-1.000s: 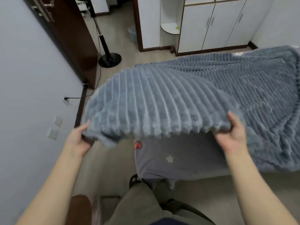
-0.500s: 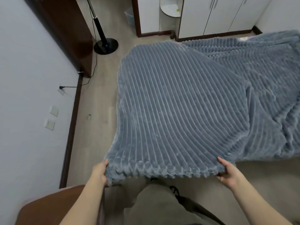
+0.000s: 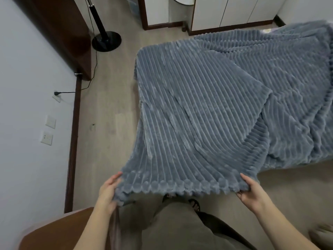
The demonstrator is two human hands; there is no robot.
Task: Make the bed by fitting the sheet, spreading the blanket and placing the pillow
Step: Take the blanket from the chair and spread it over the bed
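A grey-blue ribbed fleece blanket (image 3: pixel 207 114) lies spread over the bed and hangs over its near end. My left hand (image 3: pixel 108 191) grips the blanket's near left corner. My right hand (image 3: pixel 252 190) grips the near edge further right. The edge is stretched between both hands just above my legs. A fold runs diagonally across the blanket, and its right part lies rumpled. The sheet is almost fully hidden under the blanket; a sliver shows at the far right (image 3: pixel 268 30). No pillow is in view.
A black fan stand (image 3: pixel 106 41) with a cord stands on the floor at the far left beside a dark wooden door (image 3: pixel 59 27). White cabinets (image 3: pixel 225 11) line the far wall. A brown wooden surface (image 3: pixel 54 231) sits by my left arm. Wall sockets (image 3: pixel 48 130) are on the left.
The blanket, lifted high and billowing a second ago, has come down flat over the bed. Both hands have lowered and pulled its edge toward me.
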